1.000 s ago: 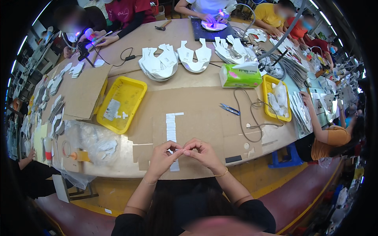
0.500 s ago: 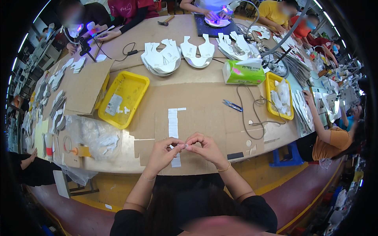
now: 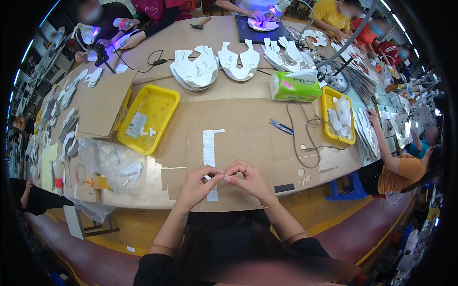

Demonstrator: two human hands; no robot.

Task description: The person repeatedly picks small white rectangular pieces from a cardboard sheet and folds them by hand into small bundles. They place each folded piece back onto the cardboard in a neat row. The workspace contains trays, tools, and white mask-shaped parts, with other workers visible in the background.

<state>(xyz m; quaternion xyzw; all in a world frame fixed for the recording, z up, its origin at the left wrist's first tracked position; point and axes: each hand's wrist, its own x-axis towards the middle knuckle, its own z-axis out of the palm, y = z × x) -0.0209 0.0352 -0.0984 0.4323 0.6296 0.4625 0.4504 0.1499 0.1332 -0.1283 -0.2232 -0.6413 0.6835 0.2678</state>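
White paper strip (image 3: 209,155) lies lengthwise on the cardboard sheet (image 3: 248,143) covering the surface (image 3: 200,35), its near end reaching under the person's fingertips at the front edge. Left hand (image 3: 198,183) and right hand (image 3: 250,178) meet there, thumbs and forefingers pressed together on something small and white at the strip's near end; whether it is a peeled piece or the strip itself cannot be told. Judged from this, the step is fine fingertip work. Do it well by keeping both wrists low on the cardboard, holding the grip light and working close to the strip so it lies flat. Scissors (image 3: 281,126) lie well apart to the right; a yellow tray (image 3: 164,102) sits to the left.
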